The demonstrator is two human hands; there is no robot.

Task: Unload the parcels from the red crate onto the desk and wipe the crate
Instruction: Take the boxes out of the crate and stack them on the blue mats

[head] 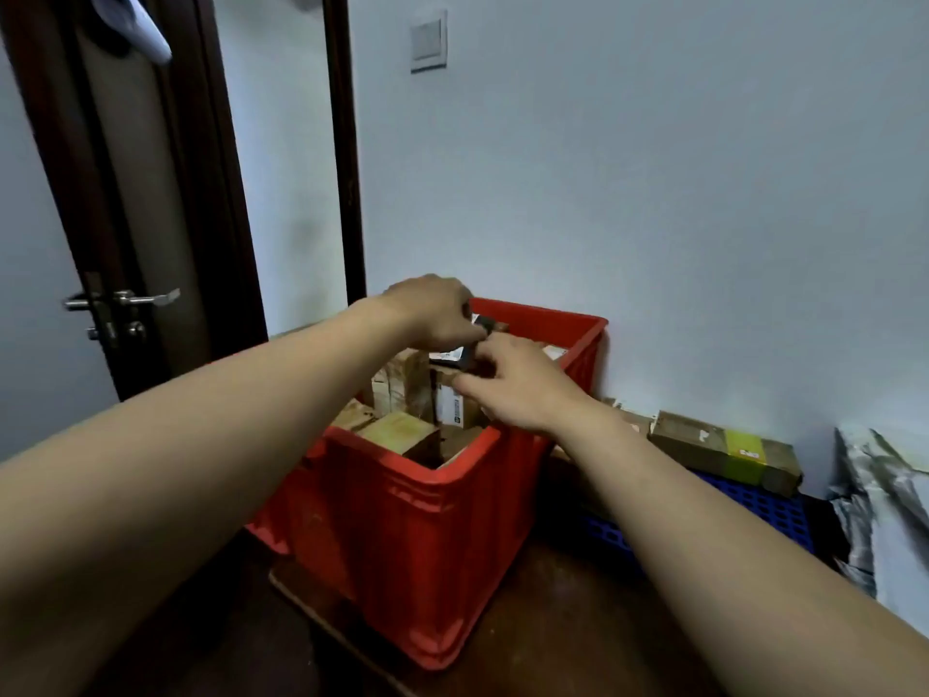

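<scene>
- Head view: left grip (435, 314) and right grip (518, 384) both pinch a small dark parcel (472, 354) above the packed red crate (427, 545).
- Unloading looks barely begun; next, lift it clear onto the counter (553, 636).

— What sort of room is this?
— An indoor room of a home or a small office where post is handled. Which of the two, I can't tell.
— What shows that it's a room like that?
— Left of the left grip (432, 309) stands a dark wooden door (151, 193) with a metal lever handle (146, 297). High above that grip, a wall switch (428, 41) sits on a plain pale wall (653, 193).
— And the post?
— Below both grips, a red crate (427, 545) packed with cardboard parcels (402, 435) stands on a dark wooden desk (553, 621). A small dark packet (483, 324) is pinched between them. Right of the right grip (523, 384) lie a long carton (724, 452), a blue plastic grid (769, 510) and grey mailing bags (885, 505).
</scene>
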